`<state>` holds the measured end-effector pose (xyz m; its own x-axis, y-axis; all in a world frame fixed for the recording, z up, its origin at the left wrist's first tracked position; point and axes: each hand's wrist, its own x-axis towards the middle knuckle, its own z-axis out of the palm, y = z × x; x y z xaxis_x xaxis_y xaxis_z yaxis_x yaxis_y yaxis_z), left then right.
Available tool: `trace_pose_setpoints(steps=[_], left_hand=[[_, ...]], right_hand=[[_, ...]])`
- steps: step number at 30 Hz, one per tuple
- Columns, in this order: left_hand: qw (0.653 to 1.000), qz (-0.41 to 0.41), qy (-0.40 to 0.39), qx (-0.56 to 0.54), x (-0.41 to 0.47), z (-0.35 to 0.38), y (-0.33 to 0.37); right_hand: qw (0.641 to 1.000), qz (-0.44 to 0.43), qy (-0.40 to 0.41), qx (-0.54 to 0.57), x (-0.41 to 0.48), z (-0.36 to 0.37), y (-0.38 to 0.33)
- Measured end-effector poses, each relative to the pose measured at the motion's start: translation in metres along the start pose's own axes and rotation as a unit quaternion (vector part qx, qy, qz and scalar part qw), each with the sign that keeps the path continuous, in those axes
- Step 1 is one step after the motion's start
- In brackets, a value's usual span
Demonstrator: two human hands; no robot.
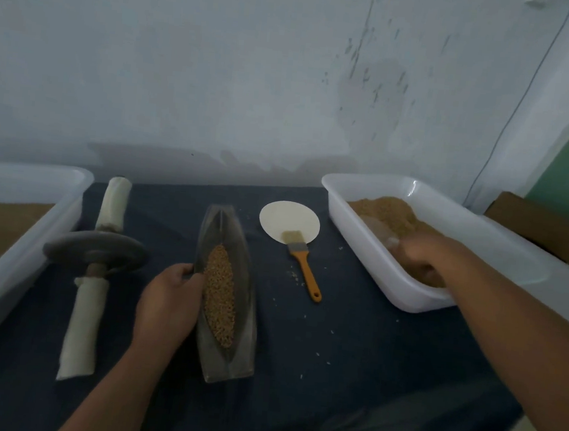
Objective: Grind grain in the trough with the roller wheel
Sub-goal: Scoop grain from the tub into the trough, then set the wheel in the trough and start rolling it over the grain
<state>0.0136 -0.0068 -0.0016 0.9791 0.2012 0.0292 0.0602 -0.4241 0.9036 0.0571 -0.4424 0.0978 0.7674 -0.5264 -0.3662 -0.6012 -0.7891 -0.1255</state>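
Head view: loading stage, left hand (168, 303) clasps the side of the trough (246, 318) mid-table, grain (220, 297) inside, right hand (421, 261) blurred in the right-edge tub (384, 282), grip unreadable; next, likely, both hands fetch the roller wheel (96, 250) lying untouched toward the left edge.

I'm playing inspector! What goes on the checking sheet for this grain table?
Surface: dark blue cloth, some spilled kernels.
Job's things: trough holds grain; roller wheel lies to its left, untouched.
Clutter: brush with bristles on a pale disc; white left tub; white right tub with brown contents.
Hands: left hand grips the trough's left rim; right hand inside the right tub, blurred.
Cables: one thin wire down the wall.
Surroundings: patchy wall; cardboard box at right.
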Motion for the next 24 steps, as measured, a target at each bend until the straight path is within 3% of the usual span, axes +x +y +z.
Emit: trace_pose_setpoints(steps=[3,6,8,10,14,17,21,24], left_hand=[[1.0,-0.001,-0.016,0.001,-0.001,-0.001,0.004],[0.999,0.002,-0.042,0.029,-0.007,-0.007,0.012],[0.996,0.014,-0.047,0.075,-0.013,-0.013,0.016],[0.993,0.03,-0.011,0.117,-0.024,-0.026,0.019],[0.951,0.103,0.149,0.251,-0.047,-0.07,0.019],[0.929,0.044,0.211,0.301,-0.056,-0.1,0.004],[0.941,-0.107,0.094,0.306,-0.039,-0.118,-0.015],[0.944,-0.127,0.002,0.304,-0.017,-0.118,-0.022]], right_hand=[[1.0,-0.004,-0.007,-0.012,0.001,-0.011,0.003],[0.987,-0.077,0.127,-0.067,-0.012,-0.028,0.002],[0.96,-0.15,0.232,-0.034,-0.039,-0.029,-0.011],[0.928,-0.233,0.289,0.04,-0.072,-0.017,-0.033],[0.871,-0.414,0.249,0.089,-0.137,0.035,-0.082],[0.825,-0.513,0.223,0.083,-0.155,0.076,-0.12],[0.788,-0.56,0.228,0.115,-0.157,0.111,-0.16],[0.784,-0.56,0.233,0.133,-0.153,0.122,-0.172]])
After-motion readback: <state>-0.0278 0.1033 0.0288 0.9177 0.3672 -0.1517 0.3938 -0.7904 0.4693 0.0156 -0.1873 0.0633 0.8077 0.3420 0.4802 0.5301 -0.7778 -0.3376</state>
